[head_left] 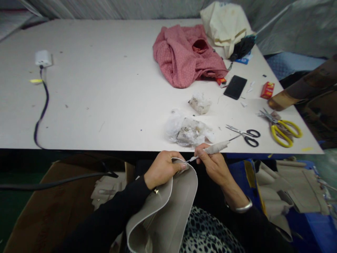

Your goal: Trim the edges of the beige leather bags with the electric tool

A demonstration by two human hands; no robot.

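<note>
My left hand [163, 169] is closed on the top edge of a beige leather bag piece [181, 200], which hangs open and curved over my lap. A small gold stud shows on it just below my wrist. My right hand [213, 165] grips a thin pointed tool with a white-wrapped handle [217, 147]; a dark metal rod sticks out of its far end. The tool's tip meets the leather edge right beside my left thumb. Beyond my hands, at the table's front edge, lies a whitish lump in crumpled plastic [189, 131].
On the table [105, 88] lie black-handled scissors [250, 137], yellow-handled scissors [284, 131], a second whitish block [200, 103], a phone [235, 87], a red box [267, 90] and pink cloth [181, 56]. A white charger [43, 58] trails a black cable. Beige pieces [302, 189] fill a blue container at right.
</note>
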